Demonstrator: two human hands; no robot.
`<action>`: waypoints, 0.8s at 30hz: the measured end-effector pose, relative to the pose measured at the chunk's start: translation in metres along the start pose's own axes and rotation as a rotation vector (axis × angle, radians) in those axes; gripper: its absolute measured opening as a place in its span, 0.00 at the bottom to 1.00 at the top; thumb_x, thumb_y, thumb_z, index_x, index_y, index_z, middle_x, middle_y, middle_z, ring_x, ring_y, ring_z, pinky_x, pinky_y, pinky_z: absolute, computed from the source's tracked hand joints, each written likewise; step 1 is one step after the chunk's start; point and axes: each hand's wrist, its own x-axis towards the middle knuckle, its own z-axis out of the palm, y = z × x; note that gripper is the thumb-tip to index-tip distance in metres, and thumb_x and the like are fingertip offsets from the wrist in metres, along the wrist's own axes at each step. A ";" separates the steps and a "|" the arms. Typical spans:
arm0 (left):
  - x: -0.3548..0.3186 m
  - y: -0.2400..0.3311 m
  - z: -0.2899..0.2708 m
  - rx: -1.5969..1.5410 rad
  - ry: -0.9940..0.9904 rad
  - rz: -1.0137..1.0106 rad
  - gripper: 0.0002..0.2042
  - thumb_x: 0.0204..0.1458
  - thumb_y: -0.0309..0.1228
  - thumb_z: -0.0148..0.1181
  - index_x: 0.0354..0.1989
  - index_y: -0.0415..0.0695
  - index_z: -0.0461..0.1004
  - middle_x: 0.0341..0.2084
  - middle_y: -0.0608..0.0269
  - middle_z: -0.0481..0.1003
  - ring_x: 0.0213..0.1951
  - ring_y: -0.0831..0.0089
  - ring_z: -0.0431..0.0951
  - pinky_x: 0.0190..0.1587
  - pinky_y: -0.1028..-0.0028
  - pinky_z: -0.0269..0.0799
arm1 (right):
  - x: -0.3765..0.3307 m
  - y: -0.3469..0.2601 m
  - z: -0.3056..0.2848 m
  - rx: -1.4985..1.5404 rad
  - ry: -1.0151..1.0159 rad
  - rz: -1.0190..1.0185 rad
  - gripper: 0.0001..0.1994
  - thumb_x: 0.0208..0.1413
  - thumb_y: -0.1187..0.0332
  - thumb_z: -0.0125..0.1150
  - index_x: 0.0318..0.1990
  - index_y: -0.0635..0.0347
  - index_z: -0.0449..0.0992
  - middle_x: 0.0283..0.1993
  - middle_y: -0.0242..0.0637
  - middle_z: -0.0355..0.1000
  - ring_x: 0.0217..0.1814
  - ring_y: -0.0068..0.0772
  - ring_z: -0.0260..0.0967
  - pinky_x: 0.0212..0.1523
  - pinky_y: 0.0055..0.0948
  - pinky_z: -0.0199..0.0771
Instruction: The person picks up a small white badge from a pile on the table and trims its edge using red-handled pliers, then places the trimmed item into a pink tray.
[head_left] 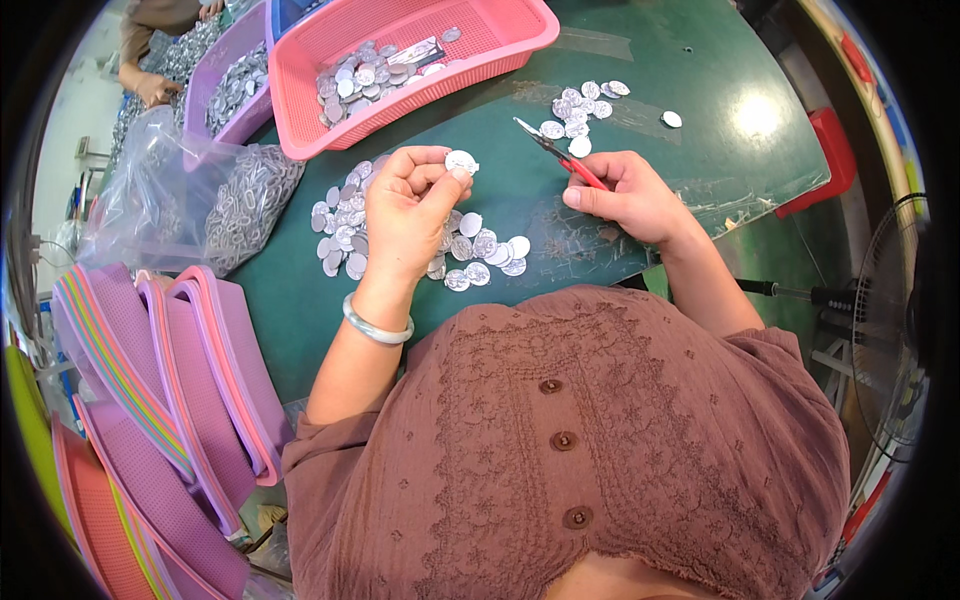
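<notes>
Between the thumb and fingers of my left hand [412, 200] is a small round silver metal disc [460, 162], held up over the table. My right hand [632, 195] is closed around the red handles of a pair of pliers [562, 155], whose dark jaws point up and to the left, apart from the disc. A loose pile of similar silver discs [345, 228] lies beneath and around my left hand. Beyond the pliers is a smaller group of discs [575, 108], with a single disc [671, 119] off to its right.
A pink basket [405, 100] with discs stands at the back, beside a purple basket [232, 95] of metal pieces. To the left are a clear bag [250, 205] of metal links and stacked baskets [215, 370]. Another person's hand [155, 90] shows far left. A red stool [825, 160] stands right.
</notes>
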 end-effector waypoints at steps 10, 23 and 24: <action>0.000 -0.001 -0.001 -0.202 -0.028 -0.159 0.04 0.50 0.25 0.53 0.34 0.41 0.69 0.26 0.63 0.74 0.27 0.77 0.74 0.31 0.79 0.70 | 0.000 -0.003 0.000 -0.189 -0.115 -0.166 0.15 0.45 0.61 0.63 0.20 0.62 0.66 0.16 0.25 0.56 0.20 0.17 0.49 0.20 0.22 0.53; -0.009 0.008 0.007 -0.086 -0.054 -0.133 0.09 0.51 0.26 0.54 0.39 0.37 0.68 0.24 0.63 0.74 0.24 0.79 0.73 0.28 0.82 0.69 | -0.002 -0.018 0.013 -0.341 -0.141 -0.238 0.15 0.46 0.60 0.62 0.23 0.65 0.70 0.16 0.31 0.60 0.20 0.20 0.53 0.21 0.24 0.56; -0.009 0.008 0.008 -0.073 -0.050 -0.125 0.09 0.51 0.26 0.54 0.39 0.37 0.68 0.24 0.63 0.74 0.24 0.79 0.73 0.28 0.82 0.69 | -0.002 -0.016 0.014 -0.344 -0.141 -0.246 0.15 0.46 0.60 0.62 0.23 0.65 0.70 0.16 0.32 0.60 0.20 0.20 0.53 0.21 0.24 0.56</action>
